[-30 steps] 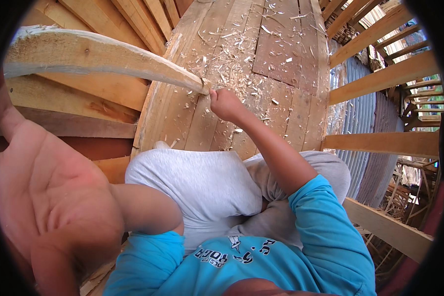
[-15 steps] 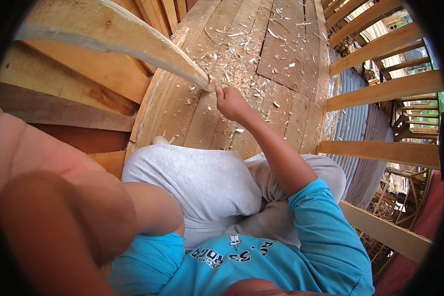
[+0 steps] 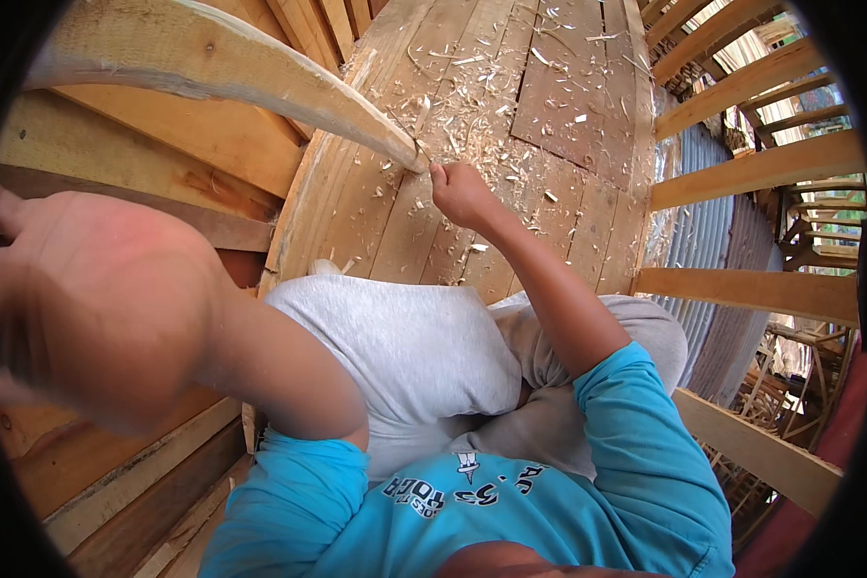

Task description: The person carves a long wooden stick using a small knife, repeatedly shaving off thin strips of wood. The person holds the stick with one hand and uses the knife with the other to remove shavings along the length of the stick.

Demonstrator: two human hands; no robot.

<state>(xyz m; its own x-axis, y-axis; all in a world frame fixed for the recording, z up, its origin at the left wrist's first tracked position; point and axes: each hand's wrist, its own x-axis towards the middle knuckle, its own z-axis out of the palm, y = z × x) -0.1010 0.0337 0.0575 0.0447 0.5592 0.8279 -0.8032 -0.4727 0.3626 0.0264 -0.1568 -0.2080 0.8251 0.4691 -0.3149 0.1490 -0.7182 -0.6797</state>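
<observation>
A long, curved length of pale wood (image 3: 289, 91) slants from the upper left down to a narrow end near the middle of the view. At that narrow end my right hand (image 3: 464, 196) is closed, with the thumb side against the tip. A thin dark sliver shows at the tip beside the fingers, but what the fist holds is hidden. My left hand (image 3: 106, 299) is raised close to the camera at the far left, large and smeared by motion. Its fingers run into the dark rim, so their pose is unclear.
Curled wood shavings (image 3: 472, 135) litter the plank floor (image 3: 395, 226) ahead. Wooden rails (image 3: 751, 289) line the right side, with corrugated metal sheeting (image 3: 694, 231) beyond them. Boards (image 3: 154, 159) form a wall at left. My bent legs in grey trousers (image 3: 395, 332) lie below the wood.
My left hand and forearm have swung, baring boards at the lower left. The view has shifted slightly; my right hand stays at the wood's narrow end.
</observation>
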